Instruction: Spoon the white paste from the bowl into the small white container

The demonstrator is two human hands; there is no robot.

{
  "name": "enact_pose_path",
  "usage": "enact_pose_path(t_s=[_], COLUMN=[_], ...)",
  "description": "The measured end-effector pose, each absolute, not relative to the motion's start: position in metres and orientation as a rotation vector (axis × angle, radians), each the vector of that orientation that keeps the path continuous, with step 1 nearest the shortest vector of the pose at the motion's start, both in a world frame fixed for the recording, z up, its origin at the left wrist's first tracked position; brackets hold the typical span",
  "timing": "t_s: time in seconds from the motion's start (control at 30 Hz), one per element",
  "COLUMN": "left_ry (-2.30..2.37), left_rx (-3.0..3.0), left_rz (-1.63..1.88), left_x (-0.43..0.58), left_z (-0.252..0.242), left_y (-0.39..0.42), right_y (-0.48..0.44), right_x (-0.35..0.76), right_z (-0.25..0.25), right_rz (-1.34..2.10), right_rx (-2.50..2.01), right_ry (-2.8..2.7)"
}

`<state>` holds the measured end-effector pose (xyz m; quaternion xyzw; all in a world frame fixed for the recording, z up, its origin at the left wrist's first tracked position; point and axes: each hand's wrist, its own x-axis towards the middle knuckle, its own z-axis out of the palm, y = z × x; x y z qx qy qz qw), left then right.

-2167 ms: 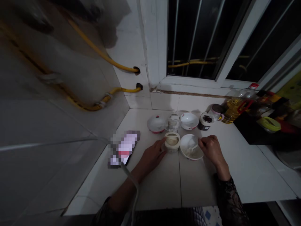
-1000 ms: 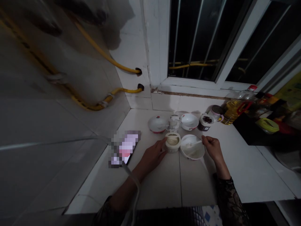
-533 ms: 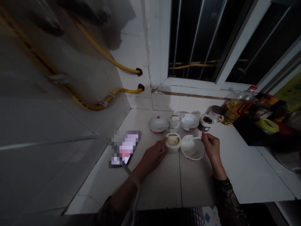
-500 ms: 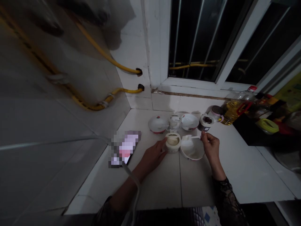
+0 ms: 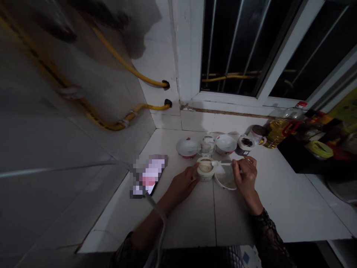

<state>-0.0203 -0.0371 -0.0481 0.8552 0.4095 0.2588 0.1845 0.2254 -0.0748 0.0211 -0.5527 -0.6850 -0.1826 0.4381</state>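
Note:
My left hand [image 5: 184, 183] rests with its fingers against the left side of a small round white jar [image 5: 205, 178], holding it on the counter. Something pale lies inside the jar's opening. Pinched in my right hand [image 5: 247, 174] is a white spoon [image 5: 224, 163], held level. Its head is at the jar's right rim, and its handle passes over a white bowl [image 5: 227, 181]. The bowl stands just right of the jar, partly hidden by my right hand.
Behind stand a bowl [image 5: 187, 148], a clear container [image 5: 208, 144], a second bowl [image 5: 225, 144] and a dark-filled jar [image 5: 245, 144]. An oil bottle [image 5: 279, 130] is at the right. A phone [image 5: 152, 175] lies left, with a grey cable [image 5: 156, 206] crossing nearby.
My right hand has shifted left with the spoon, from over the bowl's right side, bringing the spoon's head to the jar's rim. My left hand stays at the jar.

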Motion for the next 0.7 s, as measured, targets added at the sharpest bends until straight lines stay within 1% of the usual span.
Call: enact_pose_path(t_s=[0.1, 0.17, 0.3, 0.4, 0.5, 0.6, 0.7], left_ry=[1.162, 1.157, 1.144, 1.145, 1.158, 1.154, 1.149], left_rx=[2.420, 2.424, 2.421, 2.420, 2.413, 2.412, 2.414], left_rz=[0.727, 0.727, 0.741, 0.731, 0.729, 0.731, 0.738], left_x=[-0.021, -0.021, -0.021, -0.021, -0.021, -0.021, -0.021], left_z=[-0.049, -0.049, -0.049, -0.048, -0.047, -0.046, -0.047], left_y=[-0.037, -0.037, -0.038, -0.039, -0.039, -0.038, -0.038], right_y=[-0.074, -0.073, -0.071, -0.069, -0.070, -0.072, -0.074], right_x=[0.244, 0.256, 0.265, 0.259, 0.254, 0.259, 0.273], right_z=[0.015, 0.010, 0.003, 0.004, 0.007, 0.008, 0.007], right_rz=[-0.360, -0.355, -0.486, -0.532, -0.382, -0.234, -0.294], right_rx=[-1.452, -1.528, -1.644, -1.617, -1.497, -1.447, -1.518], right_ry=[-1.613, -1.620, -1.799, -1.986, -2.178, -2.224, -2.124])
